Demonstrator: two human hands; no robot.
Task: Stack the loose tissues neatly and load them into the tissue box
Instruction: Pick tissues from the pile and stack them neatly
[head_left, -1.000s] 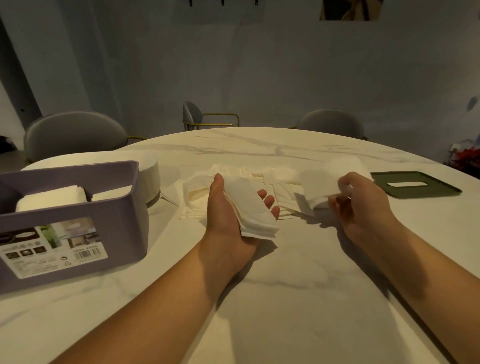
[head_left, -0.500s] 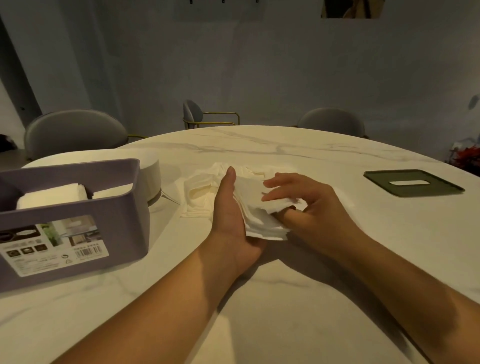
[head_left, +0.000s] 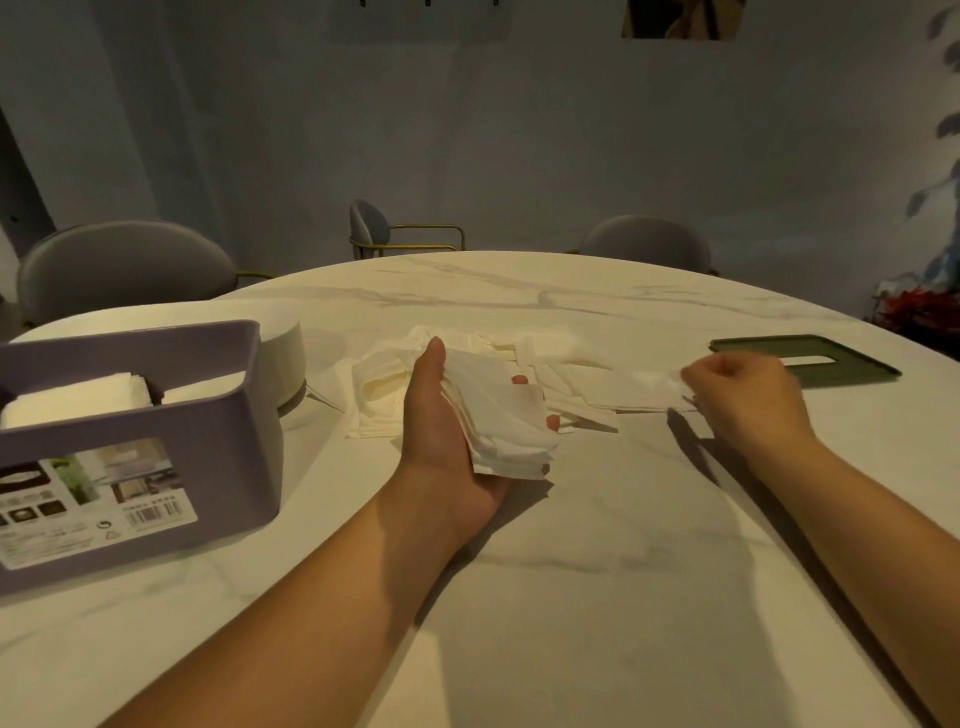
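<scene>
Two grips, both holding.
Left hand (head_left: 441, 415) cups stack (head_left: 501, 423), fingers curled; right hand (head_left: 743, 400) pinches loose tissue (head_left: 639, 392) at its 3 o'clock.

I had two grips in view, my left grip (head_left: 436, 426) and my right grip (head_left: 743, 400). There was one purple tissue box (head_left: 208, 415) and one green lid (head_left: 872, 369). Beyond the one tabletop (head_left: 571, 571) stood three chairs: a left chair (head_left: 124, 270), a middle chair (head_left: 369, 228) and a right chair (head_left: 647, 244). The tissues came to one stack (head_left: 498, 415) in my left grip, one single tissue (head_left: 649, 389) pinched in my right, one folded batch (head_left: 78, 395) inside the box, and one loose pile (head_left: 550, 348) whose sheets I could not number. One white round thing (head_left: 283, 348) sat behind the box.
</scene>
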